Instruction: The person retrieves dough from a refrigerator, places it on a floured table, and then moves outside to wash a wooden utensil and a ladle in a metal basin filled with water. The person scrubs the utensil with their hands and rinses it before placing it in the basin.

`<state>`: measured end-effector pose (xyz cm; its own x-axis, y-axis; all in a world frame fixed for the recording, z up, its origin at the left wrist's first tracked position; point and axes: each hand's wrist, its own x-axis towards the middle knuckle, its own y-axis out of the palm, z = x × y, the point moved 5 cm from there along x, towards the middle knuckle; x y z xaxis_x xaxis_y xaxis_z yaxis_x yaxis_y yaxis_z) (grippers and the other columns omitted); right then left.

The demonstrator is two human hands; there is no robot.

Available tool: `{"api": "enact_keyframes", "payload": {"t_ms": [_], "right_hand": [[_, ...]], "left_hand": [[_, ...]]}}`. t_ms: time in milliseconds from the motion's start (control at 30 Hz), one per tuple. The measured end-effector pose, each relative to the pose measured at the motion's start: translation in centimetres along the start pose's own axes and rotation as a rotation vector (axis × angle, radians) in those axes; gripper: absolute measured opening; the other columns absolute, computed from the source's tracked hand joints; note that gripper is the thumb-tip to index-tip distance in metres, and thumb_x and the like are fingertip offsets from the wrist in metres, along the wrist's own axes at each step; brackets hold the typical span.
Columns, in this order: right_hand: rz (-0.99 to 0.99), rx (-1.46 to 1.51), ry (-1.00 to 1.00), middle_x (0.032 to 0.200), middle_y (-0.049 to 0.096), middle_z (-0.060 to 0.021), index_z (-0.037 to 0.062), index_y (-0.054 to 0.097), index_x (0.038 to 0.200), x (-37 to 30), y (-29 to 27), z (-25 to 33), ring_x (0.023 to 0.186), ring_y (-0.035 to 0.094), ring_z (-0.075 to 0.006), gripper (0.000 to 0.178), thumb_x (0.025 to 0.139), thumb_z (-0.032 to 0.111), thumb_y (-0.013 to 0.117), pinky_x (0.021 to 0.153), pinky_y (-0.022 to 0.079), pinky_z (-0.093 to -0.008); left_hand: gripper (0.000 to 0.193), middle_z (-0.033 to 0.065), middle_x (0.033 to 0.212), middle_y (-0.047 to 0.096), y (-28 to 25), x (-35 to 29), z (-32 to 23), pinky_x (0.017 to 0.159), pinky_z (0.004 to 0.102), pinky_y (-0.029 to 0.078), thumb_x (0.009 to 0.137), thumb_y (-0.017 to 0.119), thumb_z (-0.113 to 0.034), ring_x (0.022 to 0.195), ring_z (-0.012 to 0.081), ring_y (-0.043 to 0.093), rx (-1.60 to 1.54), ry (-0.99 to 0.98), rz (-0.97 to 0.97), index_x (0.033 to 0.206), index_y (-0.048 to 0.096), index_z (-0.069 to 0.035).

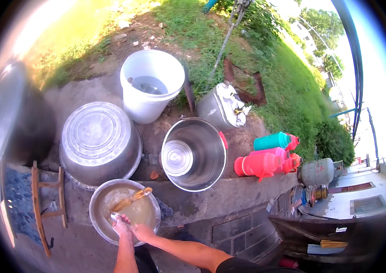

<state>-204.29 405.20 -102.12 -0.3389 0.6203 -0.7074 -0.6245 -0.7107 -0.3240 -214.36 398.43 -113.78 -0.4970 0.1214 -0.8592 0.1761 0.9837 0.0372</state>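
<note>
Head view: left hand (122, 226) and right hand (143, 232) meet, touching, over the near side of a metal bowl (94, 210) of cloudy water (144, 210); fingers bent, a small pale thing (114, 217) at the left fingertips, either grip too blurred to tell. Straw brush (131, 199) just beyond the hands, slanting to the bowl's far rim; upturned basin (96, 129) farther ahead-left, steel bucket (211, 157) ahead-right.

the whitish bit (114, 217) by the left hand (123, 226) is too small to identify; the lower edge cuts off the left forearm (127, 257); the far-left metal pot (6, 111) is blurred.
</note>
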Motion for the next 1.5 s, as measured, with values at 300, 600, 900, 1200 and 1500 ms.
{"api": "enact_keyframes", "payload": {"t_ms": [300,600,900,1200,1500], "right_hand": [[0.177,-0.231,-0.051,0.087,0.061,-0.0240,-0.0011,0.063,0.085,0.8,0.9,-1.4,0.086,0.059,-0.0385,0.040,0.086,0.032,0.040,0.077,0.043,-0.0466],[-0.051,-0.040,-0.099,0.091,0.061,-0.0230,0.0002,0.061,0.089,0.6,0.1,0.2,0.085,0.058,-0.0386,0.037,0.090,0.025,0.034,0.076,0.044,-0.0469],[0.045,-0.119,-0.129,0.082,0.061,-0.0230,0.0024,0.063,0.084,-0.2,0.6,-0.2,0.081,0.058,-0.0394,0.039,0.089,0.032,0.039,0.073,0.044,-0.0469],[0.089,-0.042,-0.041,0.076,0.059,-0.0254,-0.0022,0.061,0.080,-2.9,1.6,1.9,0.076,0.059,-0.0377,0.044,0.086,0.036,0.042,0.070,0.043,-0.0444],[0.260,-0.094,-0.192,0.067,0.059,-0.0206,-0.0011,0.061,0.078,-3.2,0.1,2.0,0.065,0.059,-0.0319,0.045,0.089,0.037,0.040,0.064,0.044,-0.0422]], "left_hand": [[0.015,0.0058,0.070,0.056,-0.8,-1.5,-0.6,0.046,0.0304,0.043,0.094,0.041,-0.021,0.052,0.0155,0.052,0.191,0.081,0.086,0.092,0.047,-0.008],[0.019,0.0118,0.090,0.060,2.3,-5.9,0.6,0.079,0.0355,0.046,0.094,0.037,-0.018,0.083,0.0227,0.057,0.007,-0.186,0.415,0.095,0.049,-0.003],[0.016,0.0136,0.092,0.060,-0.2,-4.5,-1.6,0.080,0.0378,0.047,0.092,0.047,-0.019,0.085,0.0254,0.059,0.078,-0.056,0.424,0.090,0.050,-0.004],[0.015,0.0067,0.077,0.061,-1.1,-4.4,-4.8,0.056,0.0313,0.047,0.092,0.049,-0.024,0.061,0.0182,0.057,0.226,0.065,0.073,0.093,0.049,-0.009],[0.022,-0.0039,0.066,0.045,0.2,-5.2,-5.3,0.041,0.0203,0.032,0.088,0.055,-0.035,0.046,0.0064,0.036,-0.231,-0.126,0.390,0.090,0.052,-0.013]]}}
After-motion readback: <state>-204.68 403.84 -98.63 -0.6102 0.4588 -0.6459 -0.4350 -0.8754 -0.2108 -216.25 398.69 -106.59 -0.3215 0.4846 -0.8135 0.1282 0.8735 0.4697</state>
